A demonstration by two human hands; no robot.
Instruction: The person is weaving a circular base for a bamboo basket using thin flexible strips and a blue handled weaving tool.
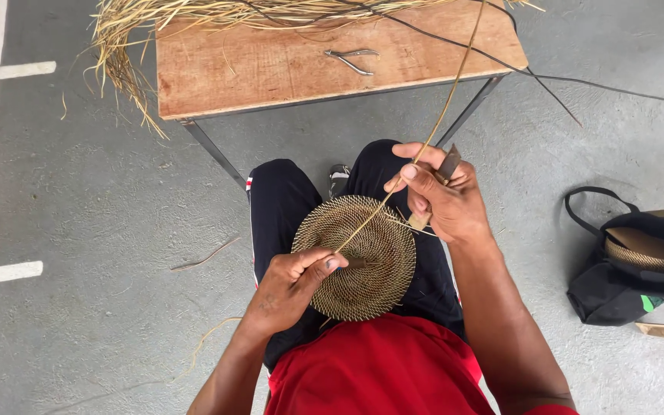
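Observation:
A round woven disc [366,265] of tan fibre rests on my lap. My left hand [293,284] grips its left edge, thumb pressed on the weave. My right hand [439,196] is closed at the disc's upper right, pinching a long thin straw strand [446,107] that runs from the disc's middle up past the table. The same hand also holds a small knife [446,165] with a pale handle.
A low wooden table [270,65] stands ahead on grey concrete, with pliers [351,58] on top and a bundle of dry straw [128,46] hanging over its far left. A black bag [632,269] holding another woven piece sits at right. A black cable crosses the table.

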